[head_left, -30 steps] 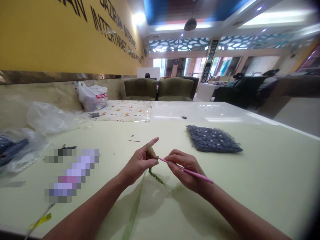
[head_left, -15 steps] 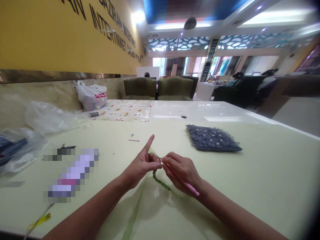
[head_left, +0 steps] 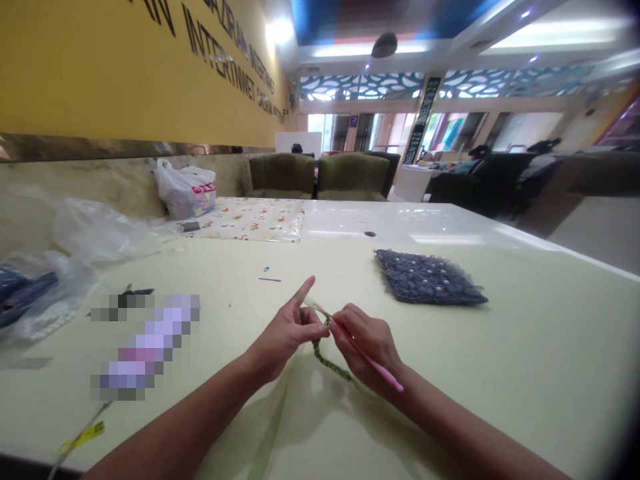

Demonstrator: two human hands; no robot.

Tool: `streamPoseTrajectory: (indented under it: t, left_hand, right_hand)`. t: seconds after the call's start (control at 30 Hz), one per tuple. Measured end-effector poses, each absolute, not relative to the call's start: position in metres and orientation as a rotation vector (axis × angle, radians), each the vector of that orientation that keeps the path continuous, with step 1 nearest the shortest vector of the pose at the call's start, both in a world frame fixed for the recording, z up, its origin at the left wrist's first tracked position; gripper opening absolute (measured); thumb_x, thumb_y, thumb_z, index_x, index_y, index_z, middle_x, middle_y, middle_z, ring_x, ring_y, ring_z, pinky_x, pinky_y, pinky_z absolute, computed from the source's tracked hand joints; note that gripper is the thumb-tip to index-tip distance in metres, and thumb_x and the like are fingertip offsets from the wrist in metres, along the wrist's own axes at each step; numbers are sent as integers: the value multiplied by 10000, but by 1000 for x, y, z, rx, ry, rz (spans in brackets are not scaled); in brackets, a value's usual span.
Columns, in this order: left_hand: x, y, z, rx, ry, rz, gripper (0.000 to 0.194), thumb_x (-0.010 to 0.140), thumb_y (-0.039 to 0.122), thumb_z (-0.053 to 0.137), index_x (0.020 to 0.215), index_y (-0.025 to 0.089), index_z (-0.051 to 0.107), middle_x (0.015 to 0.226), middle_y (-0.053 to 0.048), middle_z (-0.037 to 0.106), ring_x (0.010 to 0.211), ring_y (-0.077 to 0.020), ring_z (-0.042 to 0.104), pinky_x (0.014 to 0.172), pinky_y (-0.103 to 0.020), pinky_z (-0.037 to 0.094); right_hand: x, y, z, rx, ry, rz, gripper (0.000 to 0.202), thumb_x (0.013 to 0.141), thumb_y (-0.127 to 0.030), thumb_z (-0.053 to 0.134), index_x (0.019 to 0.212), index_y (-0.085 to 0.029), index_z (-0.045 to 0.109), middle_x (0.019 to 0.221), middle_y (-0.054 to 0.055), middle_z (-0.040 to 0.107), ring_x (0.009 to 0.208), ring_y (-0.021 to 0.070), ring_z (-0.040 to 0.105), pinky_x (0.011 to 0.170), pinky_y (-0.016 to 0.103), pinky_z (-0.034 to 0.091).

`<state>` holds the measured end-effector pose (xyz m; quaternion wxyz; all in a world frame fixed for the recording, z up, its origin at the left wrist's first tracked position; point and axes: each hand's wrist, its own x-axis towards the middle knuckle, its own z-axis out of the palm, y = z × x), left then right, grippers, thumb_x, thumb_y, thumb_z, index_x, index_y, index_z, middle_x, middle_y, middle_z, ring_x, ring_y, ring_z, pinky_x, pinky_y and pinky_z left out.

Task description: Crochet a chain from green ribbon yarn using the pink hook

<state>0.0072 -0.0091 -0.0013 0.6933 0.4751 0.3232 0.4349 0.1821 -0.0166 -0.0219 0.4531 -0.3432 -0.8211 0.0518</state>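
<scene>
The left hand pinches the top of a green chain between thumb and bent fingers, its index finger raised and pointing away over the worktop. The right hand grips a pink crochet hook much like a pen, the handle slanting back along the palm toward the wrist. The two hands meet at their fingertips, and there the detail is too small to tell whether the hook's tip sits inside a loop. A pale green strand runs from the raised index finger to the hook, while the chain hangs below the fingers and curves toward the right wrist. A wider green ribbon trails from under the left hand to the near edge of the view. Beyond the right hand lies a dark blue-grey textured piece dotted with white beads. Ahead of the left hand, a thin purple rod lies near a small blue ring. Off to the left are a pixelated lilac object and crumpled clear plastic; farther back, a white carrier bag stands beside a patterned sheet.
</scene>
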Motion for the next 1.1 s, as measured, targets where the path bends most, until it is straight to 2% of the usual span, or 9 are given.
streamPoseTrajectory:
  t: [0.2, 0.27, 0.33, 0.43, 0.53, 0.7, 0.9, 1.03, 1.1]
  left_hand:
    - [9, -6, -4, 1114, 749, 1062, 811, 734, 208, 754, 1457, 218, 388, 860, -17, 630, 839, -154, 552, 853, -333, 402]
    - [10, -5, -5, 1109, 726, 1068, 779, 739, 200, 749, 1442, 197, 414, 866, -26, 635, 847, -159, 554, 869, -340, 403]
    - [9, -5, -5, 1107, 725, 1077, 790, 744, 188, 743, 1452, 185, 392, 837, -16, 631, 822, -150, 553, 865, -335, 404]
    - [8, -5, -4, 1096, 766, 1079, 881, 750, 178, 737, 1501, 207, 276, 814, 4, 626, 798, -134, 552, 857, -328, 400]
    - [9, -7, -3, 1080, 811, 1052, 943, 747, 168, 734, 1522, 222, 199, 816, 12, 626, 788, -127, 550, 863, -331, 393]
    - [11, -7, -5, 1080, 798, 1076, 828, 734, 148, 731, 1466, 148, 345, 774, 16, 601, 763, -118, 525, 847, -317, 397]
    - [14, -11, -3, 1123, 807, 1102, 856, 746, 153, 722, 1491, 201, 303, 775, 20, 599, 789, -130, 540, 880, -335, 406]
    - [19, -14, -6, 1139, 860, 1200, 751, 738, 146, 728, 1427, 189, 431, 722, 38, 577, 764, -121, 537, 890, -313, 403]
    - [20, -14, -8, 998, 834, 1177, 745, 731, 133, 731, 1414, 178, 437, 698, 55, 563, 712, -99, 524, 855, -289, 412]
  right_hand:
    - [185, -12, -25, -843, -1989, 249, 151, 943, -176, 464, 806, -198, 524, 721, -3, 498, 600, 110, 471, 568, 241, 370]
    - [185, -11, -23, -846, -2009, 227, 148, 942, -174, 466, 809, -198, 526, 717, -4, 502, 601, 111, 477, 567, 239, 371]
    - [187, -11, -22, -827, -2066, 160, 130, 935, -164, 472, 823, -195, 531, 717, -1, 509, 596, 110, 477, 557, 234, 365]
    - [188, -9, -21, -792, -2156, -15, 107, 919, -142, 488, 836, -184, 541, 720, 9, 531, 579, 107, 467, 540, 229, 345]
    - [188, -8, -23, -812, -2188, -185, 146, 915, -132, 493, 784, -179, 538, 693, 9, 537, 566, 104, 456, 539, 228, 327]
    - [185, -10, -24, -852, -2137, -197, 155, 918, -131, 486, 780, -175, 540, 692, 5, 545, 560, 94, 463, 542, 213, 329]
    - [184, -14, -23, -909, -2115, -41, 184, 944, -172, 450, 776, -178, 523, 701, 1, 531, 570, 94, 485, 543, 208, 334]
    - [180, -16, -25, -991, -2090, -293, 224, 929, -162, 461, 709, -181, 499, 657, -3, 503, 529, 105, 416, 526, 251, 278]
    - [177, -16, -24, -991, -2072, -473, 231, 911, -141, 479, 684, -183, 498, 626, -5, 485, 516, 115, 372, 526, 275, 250]
